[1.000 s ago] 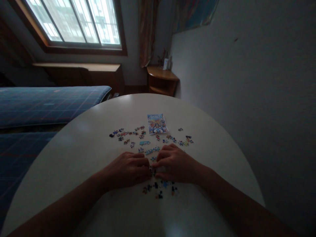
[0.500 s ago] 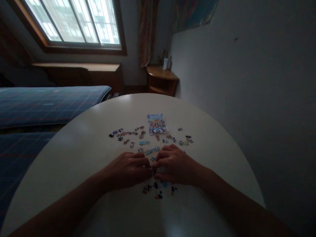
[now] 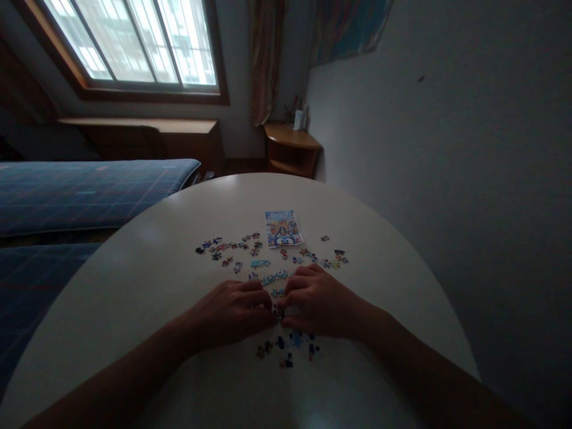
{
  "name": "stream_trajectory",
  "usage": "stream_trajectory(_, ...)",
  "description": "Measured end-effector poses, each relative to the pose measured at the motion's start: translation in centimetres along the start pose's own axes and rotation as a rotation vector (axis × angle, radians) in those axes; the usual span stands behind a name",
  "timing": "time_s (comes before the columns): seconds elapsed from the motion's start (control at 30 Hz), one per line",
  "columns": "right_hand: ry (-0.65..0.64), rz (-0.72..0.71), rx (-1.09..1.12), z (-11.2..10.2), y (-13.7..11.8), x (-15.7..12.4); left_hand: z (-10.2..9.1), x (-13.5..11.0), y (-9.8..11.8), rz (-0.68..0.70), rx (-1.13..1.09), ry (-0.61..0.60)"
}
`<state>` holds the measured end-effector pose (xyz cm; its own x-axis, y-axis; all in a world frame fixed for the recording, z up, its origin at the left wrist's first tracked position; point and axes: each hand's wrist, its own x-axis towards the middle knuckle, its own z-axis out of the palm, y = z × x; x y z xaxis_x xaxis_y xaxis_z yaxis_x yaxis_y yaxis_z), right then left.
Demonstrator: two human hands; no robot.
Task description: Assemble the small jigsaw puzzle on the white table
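Few loose pieces (image 3: 286,348) nearest, on table (image 3: 156,286). Just beyond: left hand (image 3: 232,313) and right hand (image 3: 319,304) fingertip to fingertip, fingers curled shut, pinching puzzle piece (image 3: 277,311) between them. Judged step: pressing a joint. Next: tabs aligned, light press. Farther: joined strip (image 3: 274,276), reference picture (image 3: 283,227).

Saw a round white table (image 3: 179,286) set close to a plain grey wall (image 3: 447,179). Noted a small picture card (image 3: 283,227) lying flat on it. Beyond, made out a blue checked bed (image 3: 89,190), a wooden corner shelf (image 3: 292,146), a curtain (image 3: 266,59) beside a bright window (image 3: 134,42), and a colourful wall picture (image 3: 348,27).
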<state>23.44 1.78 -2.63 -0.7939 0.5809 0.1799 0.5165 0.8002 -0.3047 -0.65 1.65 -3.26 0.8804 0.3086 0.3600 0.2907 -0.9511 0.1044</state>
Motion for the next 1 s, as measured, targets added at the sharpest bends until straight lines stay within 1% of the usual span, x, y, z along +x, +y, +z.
stream_trajectory(0.17, -0.014, 0.009, 0.02, -0.35, 0.09, -0.06, 0.05, 0.18, -0.1, 0.006, 0.002, 0.013)
stream_trajectory(0.37, 0.008, 0.01, 0.038, -0.27, 0.32, -0.15, 0.04, 0.44, -0.05, -0.005, -0.011, 0.017)
stream_trajectory(0.67, 0.006, 0.008, 0.051, -0.59, 0.29, -0.14, 0.26, 0.3, -0.11, -0.011, -0.05, 0.033)
stream_trajectory(1.0, 0.009, -0.012, 0.014, -0.39, 0.42, -0.17, 0.56, 0.15, -0.28, -0.023, -0.067, 0.04)
